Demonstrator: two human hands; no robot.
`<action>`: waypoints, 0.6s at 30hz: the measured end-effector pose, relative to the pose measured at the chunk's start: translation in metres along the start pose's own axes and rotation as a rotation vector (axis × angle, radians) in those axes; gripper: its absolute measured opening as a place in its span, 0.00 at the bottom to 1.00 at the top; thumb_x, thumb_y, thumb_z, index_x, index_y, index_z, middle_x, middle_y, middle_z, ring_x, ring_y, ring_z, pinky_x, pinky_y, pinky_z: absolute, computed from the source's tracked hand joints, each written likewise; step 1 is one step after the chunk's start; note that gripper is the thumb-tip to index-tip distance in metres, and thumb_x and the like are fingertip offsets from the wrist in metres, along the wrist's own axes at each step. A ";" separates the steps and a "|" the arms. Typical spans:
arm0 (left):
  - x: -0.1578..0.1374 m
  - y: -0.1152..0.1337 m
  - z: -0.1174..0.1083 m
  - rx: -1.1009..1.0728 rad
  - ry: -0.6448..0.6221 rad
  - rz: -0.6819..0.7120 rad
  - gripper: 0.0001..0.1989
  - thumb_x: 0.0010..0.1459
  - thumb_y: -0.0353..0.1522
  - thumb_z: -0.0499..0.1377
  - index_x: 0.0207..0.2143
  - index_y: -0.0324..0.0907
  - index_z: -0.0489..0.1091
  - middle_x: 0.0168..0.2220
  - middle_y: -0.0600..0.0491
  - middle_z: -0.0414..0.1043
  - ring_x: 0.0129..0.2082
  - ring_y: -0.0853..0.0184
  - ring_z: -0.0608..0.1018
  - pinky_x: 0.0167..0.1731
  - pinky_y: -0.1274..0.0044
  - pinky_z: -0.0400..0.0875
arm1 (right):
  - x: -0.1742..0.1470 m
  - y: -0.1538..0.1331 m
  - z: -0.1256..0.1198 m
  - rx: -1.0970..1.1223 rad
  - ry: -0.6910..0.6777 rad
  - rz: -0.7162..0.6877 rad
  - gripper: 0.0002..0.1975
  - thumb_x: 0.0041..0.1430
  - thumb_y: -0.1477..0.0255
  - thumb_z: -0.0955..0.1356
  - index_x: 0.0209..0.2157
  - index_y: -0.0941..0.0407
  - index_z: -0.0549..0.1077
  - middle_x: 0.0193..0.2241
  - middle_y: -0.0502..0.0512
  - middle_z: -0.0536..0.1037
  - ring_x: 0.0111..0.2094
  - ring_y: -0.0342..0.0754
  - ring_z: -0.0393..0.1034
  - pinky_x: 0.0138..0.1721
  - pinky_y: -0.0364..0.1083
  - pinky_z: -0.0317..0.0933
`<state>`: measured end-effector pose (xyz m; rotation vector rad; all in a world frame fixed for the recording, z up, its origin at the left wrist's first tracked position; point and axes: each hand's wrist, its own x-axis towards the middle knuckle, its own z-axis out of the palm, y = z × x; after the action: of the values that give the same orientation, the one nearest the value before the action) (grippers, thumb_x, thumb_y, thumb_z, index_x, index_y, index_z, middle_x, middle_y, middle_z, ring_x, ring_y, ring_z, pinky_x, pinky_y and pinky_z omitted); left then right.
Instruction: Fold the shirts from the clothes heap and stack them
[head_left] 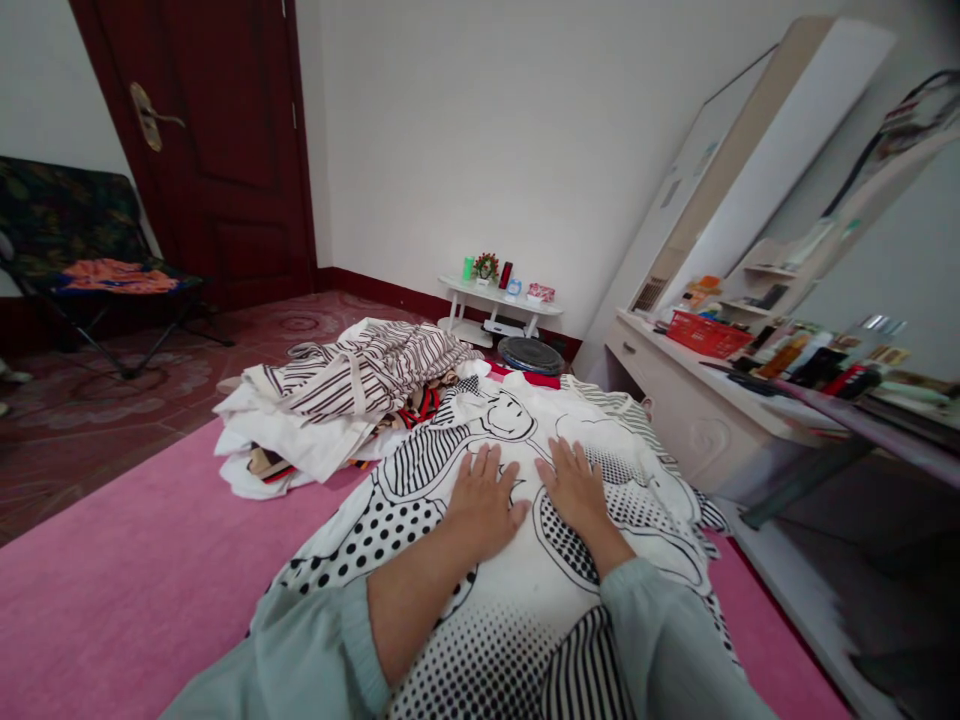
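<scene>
A white garment (510, 600) with black dots, stripes and line drawings lies spread over the pink bed cover (150, 590). My left hand (486, 502) rests palm down on its middle, fingers stretched out. Just to the right, my right hand (576, 488) also lies flat on the cloth, fingers spread. The two hands are close but apart, and neither holds anything. Beyond and left of them sits a heap of clothes (360, 375), with brown-and-white striped cloth on top and white cloth below. The garment's near end is partly hidden by my sleeves.
On the right stands a dressing table (675, 375) with a red basket (706, 333) and several bottles. A round dark lid-like object (530, 353) is past the bed's far end, near a small white table (491, 295). A folding chair (82, 240) stands by the door (202, 130).
</scene>
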<state>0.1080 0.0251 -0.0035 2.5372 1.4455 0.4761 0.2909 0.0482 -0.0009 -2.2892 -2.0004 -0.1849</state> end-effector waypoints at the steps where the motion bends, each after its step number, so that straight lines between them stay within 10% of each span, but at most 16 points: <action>1: 0.001 0.000 -0.001 0.008 -0.009 -0.006 0.32 0.62 0.49 0.42 0.64 0.45 0.54 0.68 0.45 0.44 0.68 0.54 0.45 0.64 0.58 0.38 | -0.005 -0.002 0.003 0.000 0.019 0.000 0.30 0.67 0.57 0.51 0.65 0.58 0.53 0.65 0.61 0.53 0.66 0.59 0.39 0.60 0.65 0.42; 10: 0.059 -0.051 -0.032 0.270 -0.055 -0.050 0.30 0.63 0.50 0.43 0.63 0.49 0.55 0.67 0.48 0.48 0.65 0.55 0.54 0.56 0.62 0.56 | -0.005 0.006 0.005 0.111 0.088 0.005 0.29 0.66 0.57 0.53 0.62 0.58 0.59 0.64 0.60 0.57 0.66 0.60 0.42 0.60 0.64 0.41; 18: 0.126 -0.085 -0.056 0.483 0.012 -0.159 0.16 0.60 0.30 0.51 0.44 0.27 0.73 0.46 0.29 0.70 0.49 0.45 0.70 0.45 0.59 0.61 | -0.004 0.010 0.007 0.236 0.166 0.003 0.25 0.65 0.60 0.58 0.57 0.59 0.66 0.61 0.61 0.63 0.64 0.59 0.48 0.60 0.63 0.42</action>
<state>0.0796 0.1763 0.0455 2.7289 1.9456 0.1235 0.3002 0.0443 -0.0082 -2.0606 -1.8297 -0.1263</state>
